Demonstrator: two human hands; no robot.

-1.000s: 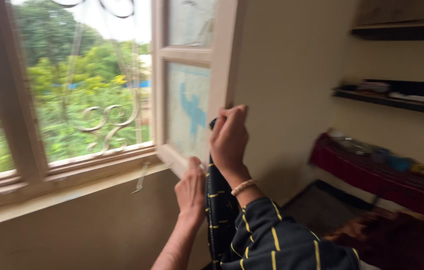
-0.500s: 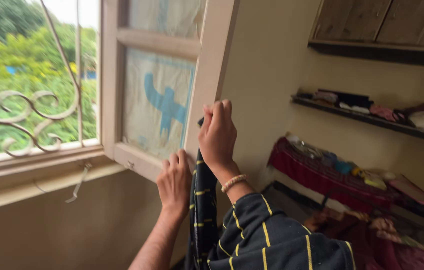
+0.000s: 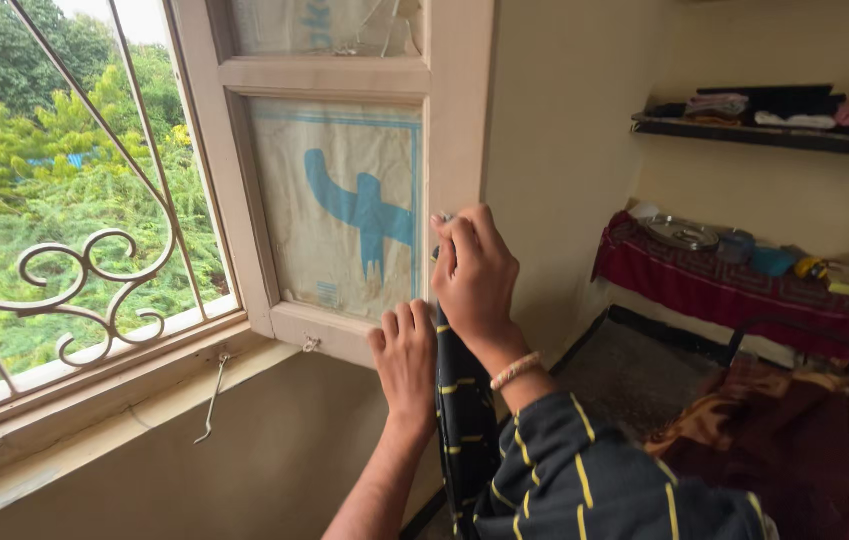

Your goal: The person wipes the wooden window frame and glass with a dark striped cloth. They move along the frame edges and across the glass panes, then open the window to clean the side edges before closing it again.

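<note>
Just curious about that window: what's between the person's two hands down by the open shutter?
In the head view, a dark garment with yellow stripes hangs between the left hand and right hand, against the shutter's wooden frame.

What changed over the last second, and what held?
The view shifted right, bringing the shelves into fuller view. Both hands stayed on the window shutter's edge: the right hand up on the frame, the left hand below, the dark striped cloth hanging between them.

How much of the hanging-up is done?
Partly. The dark striped cloth is already up against the open window shutter's edge. The right hand pinches its top there; the left hand rests on the shutter's bottom rail. The rest of the cloth hangs loose, not spread.
</note>
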